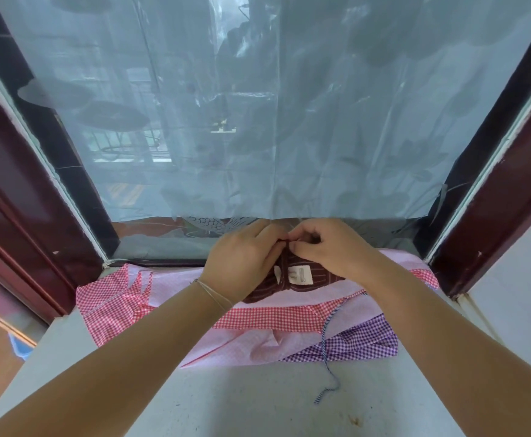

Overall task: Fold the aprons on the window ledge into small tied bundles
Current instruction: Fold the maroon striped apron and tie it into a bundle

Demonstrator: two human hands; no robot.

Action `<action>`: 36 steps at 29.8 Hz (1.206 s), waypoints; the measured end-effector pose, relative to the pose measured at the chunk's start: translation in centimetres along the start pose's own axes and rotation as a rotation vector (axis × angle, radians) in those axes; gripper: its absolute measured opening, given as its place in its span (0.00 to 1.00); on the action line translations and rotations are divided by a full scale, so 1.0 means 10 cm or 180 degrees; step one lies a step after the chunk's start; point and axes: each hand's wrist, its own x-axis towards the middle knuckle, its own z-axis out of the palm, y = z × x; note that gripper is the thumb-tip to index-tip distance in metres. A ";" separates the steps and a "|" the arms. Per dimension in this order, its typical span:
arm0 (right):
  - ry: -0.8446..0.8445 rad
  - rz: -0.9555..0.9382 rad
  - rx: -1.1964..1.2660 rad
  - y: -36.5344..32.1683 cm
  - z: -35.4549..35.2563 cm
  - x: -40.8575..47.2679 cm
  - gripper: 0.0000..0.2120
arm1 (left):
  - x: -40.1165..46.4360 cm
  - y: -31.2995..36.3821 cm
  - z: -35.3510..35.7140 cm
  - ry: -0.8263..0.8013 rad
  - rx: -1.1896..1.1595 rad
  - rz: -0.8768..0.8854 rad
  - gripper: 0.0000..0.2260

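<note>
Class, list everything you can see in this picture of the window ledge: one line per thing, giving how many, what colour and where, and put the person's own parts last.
dark red striped apron: one, maroon with pale stripes, far middle of the ledge, on top of the pile
white label: one, white, on the dark red striped apron
pink apron: one, pale pink with red-check trim, spread across the ledge
purple checked apron: one, purple and white, right front of the pile
blue-white cord: one, trailing from the pile onto the ledge
window ledge: one, grey
window film: one, bluish, covering the glass
left hand: pinches the dark red cloth
right hand: pinches the same cloth
</note>
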 end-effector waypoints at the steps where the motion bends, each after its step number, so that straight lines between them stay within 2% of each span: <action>1: -0.0006 0.0018 0.0219 -0.01 -0.02 0.00 0.04 | 0.03 -0.02 -0.03 0.0022 -0.0050 0.0034 0.11; 3: 0.0149 0.0027 0.0401 -0.02 -0.02 0.00 0.06 | 0.10 -0.04 -0.06 0.0096 -0.0078 0.0031 0.11; 6: 0.0687 0.0016 0.0330 -0.06 0.08 0.02 0.08 | 0.20 -0.02 -0.07 0.0082 -0.0127 0.0001 0.12; 9: 0.1057 -0.0112 -0.0387 -0.04 0.16 0.04 0.09 | 0.26 -0.08 -0.06 0.0051 -0.0106 -0.0019 0.13; 13: 0.1094 -0.0111 -0.1103 -0.01 0.11 0.03 0.11 | 0.29 -0.24 -0.07 0.0005 -0.0198 -0.0127 0.12; 18: 0.1175 -0.0095 -0.1731 0.01 0.02 0.02 0.09 | 0.34 -0.25 -0.05 -0.0082 -0.0258 -0.0042 0.13; 20: 0.1290 -0.0142 -0.1939 0.05 0.00 0.03 0.08 | 0.38 -0.23 -0.01 -0.0196 -0.0399 -0.0161 0.11; 22: 0.1335 -0.0212 -0.1832 0.12 0.01 0.03 0.06 | 0.41 -0.21 0.02 -0.0373 -0.0623 -0.0425 0.06; 24: 0.1386 -0.0038 -0.1379 0.20 -0.03 0.03 0.05 | 0.47 -0.23 0.06 -0.0554 -0.0913 -0.0696 0.04; 28: 0.1645 0.0609 -0.0627 0.34 -0.26 -0.06 0.08 | 0.54 -0.22 0.25 -0.0588 -0.1795 -0.1214 0.08; 30: 0.1573 0.0793 -0.0002 0.44 -0.31 -0.14 0.08 | 0.56 -0.10 0.37 -0.0550 -0.2012 -0.1274 0.11; 33: 0.1652 0.0639 0.0143 0.58 -0.16 -0.27 0.07 | 0.66 0.12 0.51 -0.0584 -0.2205 -0.1219 0.11; 36: 0.1928 0.0327 -0.0141 0.78 -0.11 -0.44 0.20 | 0.87 0.34 0.58 -0.0874 -0.2308 -0.0998 0.08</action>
